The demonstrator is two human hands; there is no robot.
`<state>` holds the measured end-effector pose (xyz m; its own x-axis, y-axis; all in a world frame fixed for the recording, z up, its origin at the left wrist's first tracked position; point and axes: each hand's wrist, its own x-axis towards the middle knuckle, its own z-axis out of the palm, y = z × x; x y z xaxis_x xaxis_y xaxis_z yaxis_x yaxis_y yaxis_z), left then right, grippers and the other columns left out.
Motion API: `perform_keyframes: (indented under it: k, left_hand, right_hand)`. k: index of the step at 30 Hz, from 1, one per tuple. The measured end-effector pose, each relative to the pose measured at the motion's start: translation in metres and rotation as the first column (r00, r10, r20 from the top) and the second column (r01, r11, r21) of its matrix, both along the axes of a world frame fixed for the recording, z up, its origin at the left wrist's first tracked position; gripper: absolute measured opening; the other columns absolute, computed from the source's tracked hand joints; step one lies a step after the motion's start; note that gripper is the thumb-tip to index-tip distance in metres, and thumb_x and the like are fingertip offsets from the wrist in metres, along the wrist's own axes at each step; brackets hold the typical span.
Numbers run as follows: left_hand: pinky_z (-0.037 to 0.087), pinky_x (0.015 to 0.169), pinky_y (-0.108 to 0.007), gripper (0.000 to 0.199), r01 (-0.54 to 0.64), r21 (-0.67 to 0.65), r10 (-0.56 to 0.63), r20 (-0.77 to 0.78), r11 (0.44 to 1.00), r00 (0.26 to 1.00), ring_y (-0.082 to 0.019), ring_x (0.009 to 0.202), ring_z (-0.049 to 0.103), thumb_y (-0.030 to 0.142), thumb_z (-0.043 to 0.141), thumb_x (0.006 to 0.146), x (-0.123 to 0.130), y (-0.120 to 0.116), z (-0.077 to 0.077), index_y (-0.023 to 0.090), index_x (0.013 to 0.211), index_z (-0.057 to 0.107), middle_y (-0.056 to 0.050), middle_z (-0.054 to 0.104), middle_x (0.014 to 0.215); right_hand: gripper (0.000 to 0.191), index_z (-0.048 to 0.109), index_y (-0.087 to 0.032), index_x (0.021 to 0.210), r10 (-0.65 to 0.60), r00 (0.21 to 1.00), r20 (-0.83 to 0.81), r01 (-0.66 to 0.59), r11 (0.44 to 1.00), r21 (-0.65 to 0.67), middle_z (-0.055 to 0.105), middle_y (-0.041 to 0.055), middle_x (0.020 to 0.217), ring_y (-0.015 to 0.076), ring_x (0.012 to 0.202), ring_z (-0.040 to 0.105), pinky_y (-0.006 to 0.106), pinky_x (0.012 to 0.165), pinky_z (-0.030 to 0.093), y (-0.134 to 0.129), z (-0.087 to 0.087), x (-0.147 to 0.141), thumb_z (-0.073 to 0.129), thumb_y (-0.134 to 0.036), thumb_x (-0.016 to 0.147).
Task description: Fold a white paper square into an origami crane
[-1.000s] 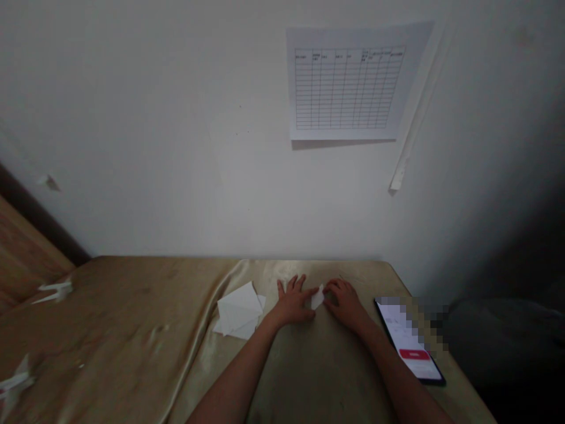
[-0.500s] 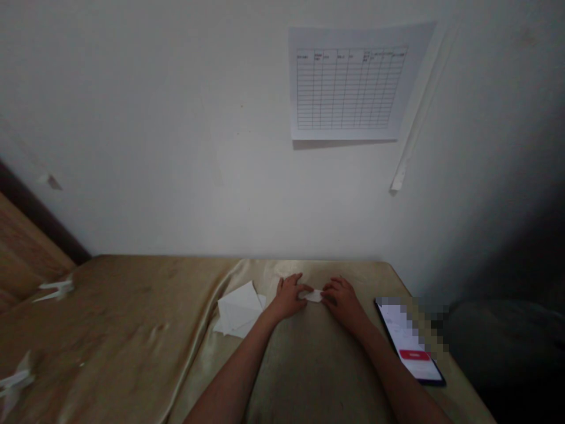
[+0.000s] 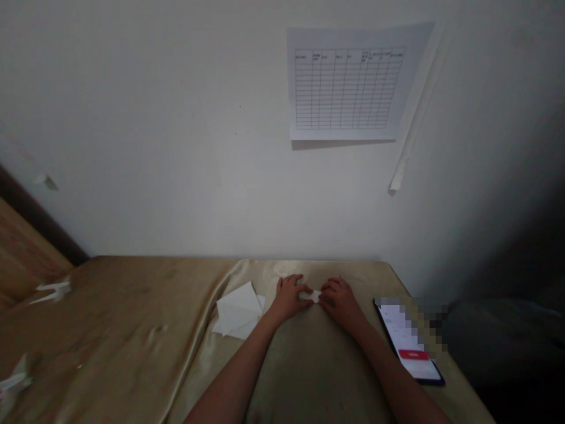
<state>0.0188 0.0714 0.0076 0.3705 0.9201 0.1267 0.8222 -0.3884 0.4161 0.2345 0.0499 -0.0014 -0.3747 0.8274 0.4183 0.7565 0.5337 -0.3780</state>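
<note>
Toward six o'clock in our view, our left hand (image 3: 289, 299) and right hand (image 3: 341, 301) pinch a small white paper piece (image 3: 315, 296) at the sheeny, satin-draped tabletop (image 3: 309, 365). From that piece, flat, sharp-cornered white sheets (image 3: 239, 312) overlap near nine o'clock; a slim, rectangular smartphone (image 3: 404, 338) lies at four.

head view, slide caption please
Left hand and right hand hold a small paper between sheets and a phone.
</note>
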Motion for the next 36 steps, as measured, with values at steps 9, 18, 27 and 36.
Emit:
perform_keyframes:
  k: [9,18,27,36]
  left_hand:
    - [0.016,0.118,-0.058,0.037,-0.010,-0.002,0.010,-0.016,1.000,1.000,-0.029,0.140,0.037,0.048,0.074,0.078,0.001,-0.001,0.000,0.040,0.114,0.070,-0.002,0.047,0.148]
    - [0.014,0.118,-0.058,0.040,-0.019,-0.024,0.019,-0.029,1.000,0.999,-0.029,0.141,0.036,0.051,0.075,0.076,0.003,-0.002,0.004,0.040,0.114,0.069,-0.002,0.046,0.149]
    - [0.017,0.117,-0.057,0.032,-0.014,0.013,0.014,-0.009,1.000,1.000,-0.027,0.138,0.039,0.047,0.072,0.081,0.003,-0.002,0.002,0.039,0.111,0.071,-0.002,0.050,0.146]
    - [0.017,0.118,-0.058,0.034,-0.008,0.004,0.008,-0.002,1.000,1.000,-0.028,0.138,0.039,0.049,0.073,0.080,0.002,0.001,-0.001,0.040,0.112,0.070,-0.002,0.049,0.146]
  right_hand:
    - [0.013,0.076,-0.028,0.089,0.037,0.999,0.000,-0.037,0.999,-0.011,0.072,0.0030,0.101,0.0239,0.120,0.050,0.049,0.113,0.028,0.001,0.000,-0.003,0.063,-0.026,0.088]
    - [0.016,0.076,-0.029,0.089,0.020,0.999,0.048,-0.019,0.999,-0.028,0.072,0.0026,0.099,0.0248,0.122,0.050,0.052,0.117,0.021,0.000,0.004,-0.005,0.061,-0.021,0.088]
    - [0.018,0.072,-0.029,0.096,0.063,0.979,0.196,-0.068,0.997,0.020,0.071,0.0037,0.101,0.0236,0.122,0.053,0.059,0.119,0.015,-0.002,0.012,-0.006,0.056,-0.022,0.091]
    - [0.016,0.072,-0.027,0.092,0.054,0.968,0.246,-0.076,0.994,0.080,0.070,0.0040,0.099,0.0223,0.117,0.056,0.060,0.119,0.010,-0.004,0.017,-0.008,0.056,-0.022,0.092]
